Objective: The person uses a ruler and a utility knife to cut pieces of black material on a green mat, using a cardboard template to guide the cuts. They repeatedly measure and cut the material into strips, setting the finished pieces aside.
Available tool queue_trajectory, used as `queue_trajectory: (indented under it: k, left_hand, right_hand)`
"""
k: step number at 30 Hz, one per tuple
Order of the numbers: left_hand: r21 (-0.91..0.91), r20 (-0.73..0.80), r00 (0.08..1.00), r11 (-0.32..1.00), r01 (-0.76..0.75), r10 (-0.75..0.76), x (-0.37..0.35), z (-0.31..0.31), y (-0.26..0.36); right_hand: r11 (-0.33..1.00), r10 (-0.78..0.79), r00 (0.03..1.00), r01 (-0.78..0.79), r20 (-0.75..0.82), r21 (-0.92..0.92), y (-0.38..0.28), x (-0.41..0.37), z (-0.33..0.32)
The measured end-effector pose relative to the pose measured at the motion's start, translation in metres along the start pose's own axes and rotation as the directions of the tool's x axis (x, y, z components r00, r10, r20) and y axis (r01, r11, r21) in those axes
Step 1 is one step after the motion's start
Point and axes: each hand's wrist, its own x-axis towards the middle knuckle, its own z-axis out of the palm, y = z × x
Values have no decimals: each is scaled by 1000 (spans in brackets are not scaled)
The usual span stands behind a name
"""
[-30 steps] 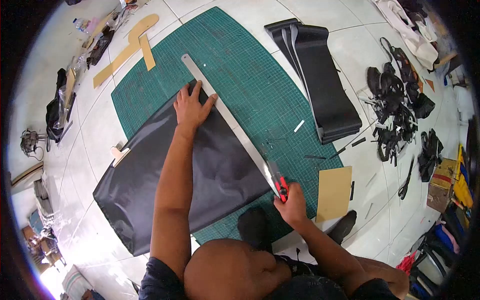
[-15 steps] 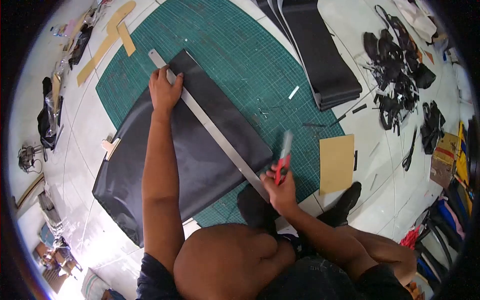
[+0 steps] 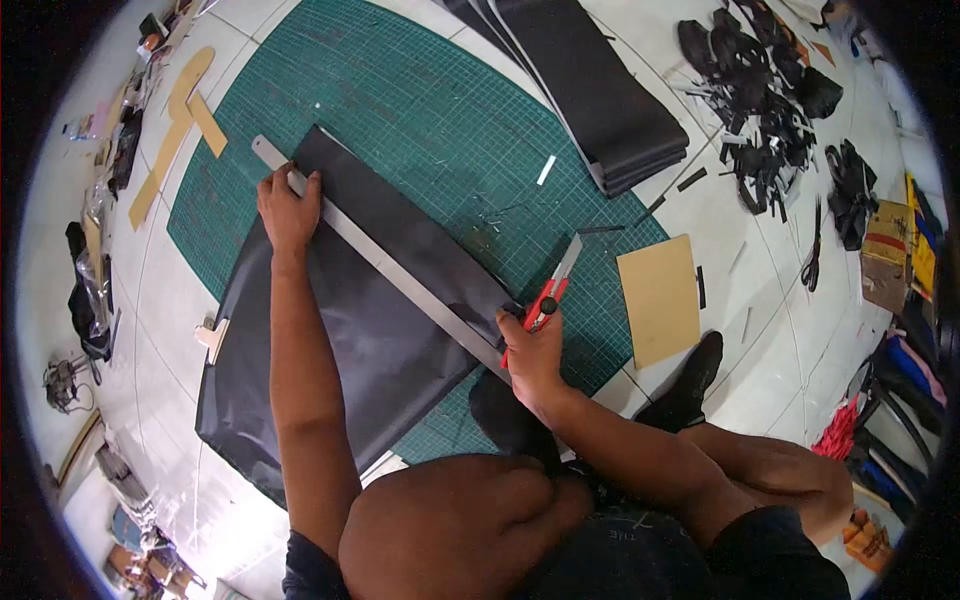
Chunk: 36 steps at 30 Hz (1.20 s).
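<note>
A long metal ruler [image 3: 400, 275] lies slantwise across a black sheet of material [image 3: 340, 340] on the green cutting mat [image 3: 400, 100]. My left hand [image 3: 290, 212] grips the ruler near its far end, thumb on one side and fingers on the other, pressing it onto the sheet. In my right hand [image 3: 535, 358] is a red snap-off cutter [image 3: 548, 300], its blade extended and pointing away from me over the mat. That hand is by the ruler's near end, close to the sheet's right corner. A clip [image 3: 212, 340] sits on the sheet's left edge.
Folded black strips [image 3: 620, 110] lie at the mat's far right edge. A tan card [image 3: 660, 302] rests right of my right hand. Black scraps [image 3: 765, 130] are heaped on the tiled floor. Tan templates [image 3: 175, 130] lie at the left. My foot [image 3: 505, 410] is beside the sheet.
My right hand has turned the cutter, whose blade now leans further right. My left hand stays on the ruler. The whole view has shifted slightly.
</note>
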Motion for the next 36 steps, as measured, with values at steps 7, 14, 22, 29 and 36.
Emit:
queue_trajectory:
  k: [7, 14, 22, 29, 36]
  left_hand:
    - [82, 19, 994, 991, -107, 106, 30, 7, -7]
    - [179, 245, 963, 971, -159, 113, 77, 4, -15]
    - [125, 206, 971, 981, -151, 123, 105, 12, 15]
    - [11, 24, 994, 994, -110, 109, 129, 37, 99]
    - [63, -17, 993, 992, -112, 114, 58, 50, 102]
  right_hand:
    - [987, 20, 995, -5, 94, -163, -3, 6, -18]
    - [981, -32, 995, 50, 99, -187, -4, 13, -18]
    - [940, -229, 967, 249, 110, -233, -35, 37, -25]
    - [814, -423, 905, 403, 47, -420, -79, 95, -45]
    - [630, -405, 908, 359, 102, -688, -88, 64, -65]
